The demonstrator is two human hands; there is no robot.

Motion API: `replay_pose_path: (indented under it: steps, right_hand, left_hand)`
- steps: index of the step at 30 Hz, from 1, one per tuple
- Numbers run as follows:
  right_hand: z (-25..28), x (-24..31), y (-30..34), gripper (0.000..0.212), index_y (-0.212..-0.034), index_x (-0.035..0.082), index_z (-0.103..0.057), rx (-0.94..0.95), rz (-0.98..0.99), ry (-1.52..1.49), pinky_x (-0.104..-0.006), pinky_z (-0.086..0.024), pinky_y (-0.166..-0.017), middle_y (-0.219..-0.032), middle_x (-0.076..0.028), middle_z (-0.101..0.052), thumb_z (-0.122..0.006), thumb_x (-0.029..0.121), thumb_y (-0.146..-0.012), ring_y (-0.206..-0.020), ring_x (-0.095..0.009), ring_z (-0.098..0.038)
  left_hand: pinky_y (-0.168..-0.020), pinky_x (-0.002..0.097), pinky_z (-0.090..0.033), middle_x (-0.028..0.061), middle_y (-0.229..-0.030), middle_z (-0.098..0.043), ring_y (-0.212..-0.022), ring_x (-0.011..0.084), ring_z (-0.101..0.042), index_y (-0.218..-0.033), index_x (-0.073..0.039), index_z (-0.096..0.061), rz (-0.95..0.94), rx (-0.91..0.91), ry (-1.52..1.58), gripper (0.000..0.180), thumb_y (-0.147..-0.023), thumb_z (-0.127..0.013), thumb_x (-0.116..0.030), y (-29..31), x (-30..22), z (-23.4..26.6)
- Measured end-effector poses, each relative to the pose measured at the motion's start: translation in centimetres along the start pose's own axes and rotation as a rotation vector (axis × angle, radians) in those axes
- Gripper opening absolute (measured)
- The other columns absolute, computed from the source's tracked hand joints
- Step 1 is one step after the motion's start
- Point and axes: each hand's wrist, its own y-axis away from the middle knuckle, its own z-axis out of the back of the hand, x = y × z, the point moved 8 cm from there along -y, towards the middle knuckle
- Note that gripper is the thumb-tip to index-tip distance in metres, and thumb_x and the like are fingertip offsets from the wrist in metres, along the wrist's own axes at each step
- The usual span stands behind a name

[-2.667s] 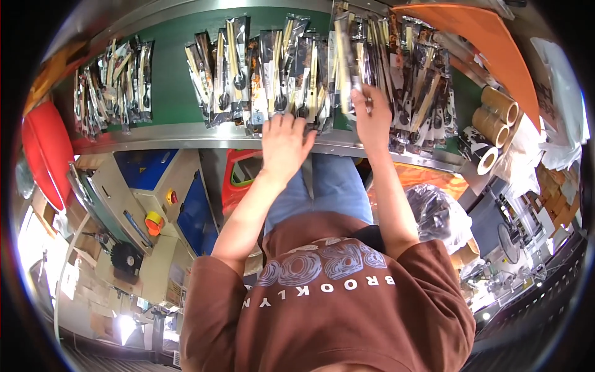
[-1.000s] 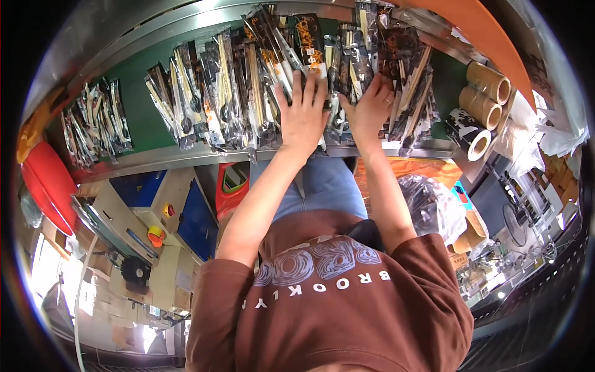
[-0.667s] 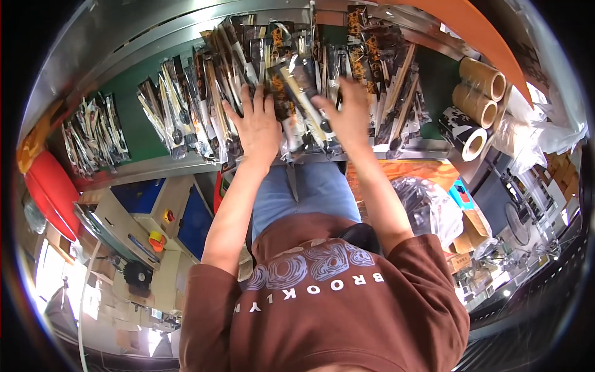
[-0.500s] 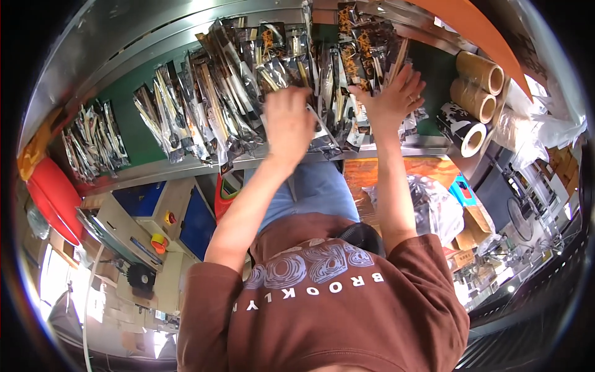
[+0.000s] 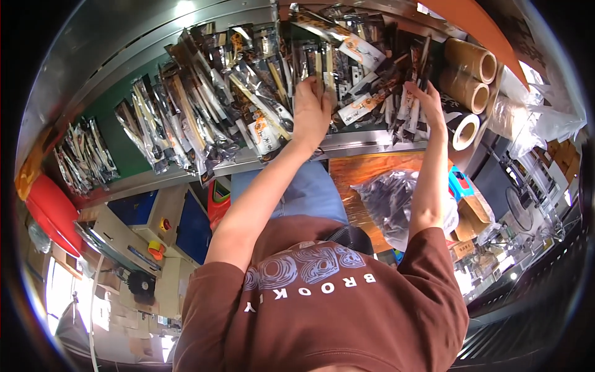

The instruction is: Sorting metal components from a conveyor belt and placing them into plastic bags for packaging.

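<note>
Many slim, clear-wrapped packets of disposable chopsticks and cutlery point(image 5: 204, 93) lie in rows along the green bench top. In the middle, my left hand point(image 5: 312, 118) curls its fingers around an upright chopstick packet point(image 5: 318, 65). To the right, my right hand point(image 5: 429, 102) wraps thumb and fingers around the side of a small group of dark and white chopstick packets point(image 5: 406, 111). Between the hands, packets with white and orange labels point(image 5: 362, 53) lie tilted across others. The fingertips of my right hand are partly hidden.
Cardboard-core rolls point(image 5: 471, 59) sit at the bench's right end, beside clear plastic film point(image 5: 514, 130). A metal rail point(image 5: 353, 144) runs along the front edge. A separate group of packets point(image 5: 85, 155) lies far left, above a red stool point(image 5: 52, 214). A plastic bag point(image 5: 396, 201) sits below right.
My right hand has moved right and gone from spread fingers to closing around packets. The left hand has shifted slightly right along the row. Packets between the hands now lie slanted.
</note>
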Motion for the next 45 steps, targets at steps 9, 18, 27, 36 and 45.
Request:
replay_pose_path:
  steps: [9,18,27,36,45]
  right_hand:
    - [-3.8,0.2,2.7,0.024,-0.1,0.003,-0.06,0.076,0.044,-0.407,-0.022,-0.044,-0.069,-0.085,-0.001,-0.062,-0.067,0.007,-0.077,-0.075,-0.008,-0.056]
    - [-7.7,2.4,6.5,0.044,-0.114,0.0,-0.053,0.213,0.089,-0.469,-0.0264,-0.043,-0.083,-0.105,-0.006,-0.058,-0.069,0.01,-0.075,-0.094,-0.012,-0.054]
    - [-10.0,13.9,11.1,0.039,-0.12,0.002,-0.049,-0.173,0.388,-0.255,-0.03,-0.039,-0.091,-0.117,-0.011,-0.052,-0.06,0.017,-0.086,-0.106,-0.019,-0.051]
    - [-21.7,19.4,14.8,0.024,-0.105,-0.002,-0.056,0.303,0.645,-0.032,-0.0228,-0.044,-0.075,-0.091,-0.005,-0.058,-0.057,0.015,-0.088,-0.085,-0.012,-0.054]
    - [-31.4,26.6,25.7,0.022,-0.104,-0.001,-0.058,0.536,0.896,0.29,-0.0261,-0.045,-0.073,-0.09,-0.009,-0.063,-0.056,0.014,-0.087,-0.079,-0.014,-0.058]
  left_hand:
    - [-0.066,0.0382,-0.044,0.0114,-0.078,-0.055,-0.075,0.0287,-0.055,-0.093,-0.004,-0.052,-0.261,0.029,-0.127,0.024,-0.076,-0.065,-0.015,-1.6,-8.7,-6.3]
    - [-0.061,0.0344,-0.046,0.0112,-0.071,-0.058,-0.065,0.0224,-0.059,-0.084,-0.001,-0.053,-0.074,0.104,-0.021,0.027,-0.073,-0.069,-0.019,-2.4,-7.4,-4.7]
    - [-0.045,0.0205,-0.04,0.0041,-0.064,-0.057,-0.049,0.0072,-0.05,-0.106,0.002,-0.05,0.284,0.116,0.443,0.029,-0.082,-0.062,-0.009,1.1,-5.8,8.2]
    - [-0.037,0.0153,-0.029,0.0006,-0.068,-0.057,-0.05,0.0007,-0.044,-0.1,-0.004,-0.06,0.374,0.153,0.748,0.022,-0.083,-0.063,-0.018,9.8,0.8,27.5]
    - [-0.064,0.0415,-0.048,0.0181,-0.077,-0.063,-0.071,0.0324,-0.062,-0.088,-0.006,-0.059,-0.096,-1.258,-0.857,0.017,-0.081,-0.052,-0.021,22.1,-13.8,75.8]
